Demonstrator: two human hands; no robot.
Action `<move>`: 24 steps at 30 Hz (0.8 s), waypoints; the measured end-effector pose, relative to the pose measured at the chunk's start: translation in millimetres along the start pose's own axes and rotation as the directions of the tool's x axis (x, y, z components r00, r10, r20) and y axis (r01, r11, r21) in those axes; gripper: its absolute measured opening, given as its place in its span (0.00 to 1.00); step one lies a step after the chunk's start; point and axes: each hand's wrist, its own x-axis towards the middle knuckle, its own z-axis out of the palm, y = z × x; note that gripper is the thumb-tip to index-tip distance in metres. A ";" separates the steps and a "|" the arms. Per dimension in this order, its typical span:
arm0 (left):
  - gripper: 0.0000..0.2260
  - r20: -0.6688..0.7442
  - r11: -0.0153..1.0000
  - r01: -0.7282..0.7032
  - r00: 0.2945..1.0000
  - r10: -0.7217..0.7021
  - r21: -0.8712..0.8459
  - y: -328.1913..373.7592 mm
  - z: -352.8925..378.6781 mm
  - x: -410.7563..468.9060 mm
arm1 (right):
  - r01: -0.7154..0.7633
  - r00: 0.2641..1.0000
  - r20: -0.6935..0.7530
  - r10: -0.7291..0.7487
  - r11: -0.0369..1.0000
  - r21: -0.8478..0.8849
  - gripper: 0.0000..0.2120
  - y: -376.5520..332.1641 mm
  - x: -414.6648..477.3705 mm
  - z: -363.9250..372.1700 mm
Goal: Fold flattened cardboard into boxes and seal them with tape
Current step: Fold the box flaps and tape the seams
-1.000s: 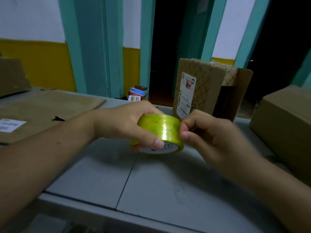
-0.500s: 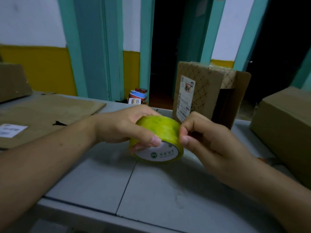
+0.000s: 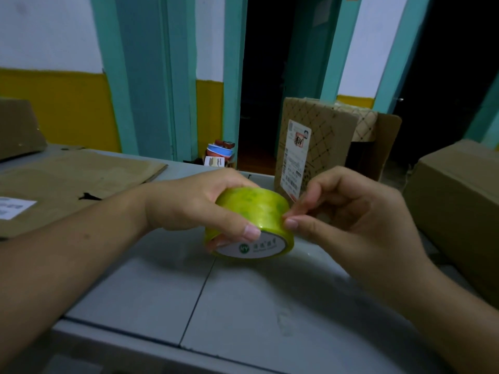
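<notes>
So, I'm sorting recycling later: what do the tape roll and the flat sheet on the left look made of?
Tape roll: glossy, see-through yellowish plastic film, judging by its sheen, on a white printed core, probably card. Flat sheet: matte brown cardboard, dull surface, white paper label.

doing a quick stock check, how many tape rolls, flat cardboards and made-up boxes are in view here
tape roll: 1
flattened cardboard: 1
made-up boxes: 2, patterned box and plain box
brown cardboard piece, far left, cut off, kind unclear: 1
total: 5
</notes>
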 end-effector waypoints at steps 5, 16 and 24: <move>0.08 -0.014 0.999 -0.006 1.000 0.006 -0.042 -6.0 -1.5 3.4 | -0.016 0.999 0.039 0.021 0.993 -0.118 0.05 5.8 -3.6 8.1; 0.16 0.055 0.978 0.016 0.999 -0.004 -0.209 -14.2 -2.5 6.3 | -0.083 0.985 0.157 0.068 0.992 0.091 0.09 -0.3 -1.6 4.6; 0.08 0.046 0.986 0.014 0.999 -0.006 -0.168 -11.5 -1.6 2.5 | -0.133 0.990 0.071 0.124 0.981 0.141 0.09 -2.3 1.6 -3.2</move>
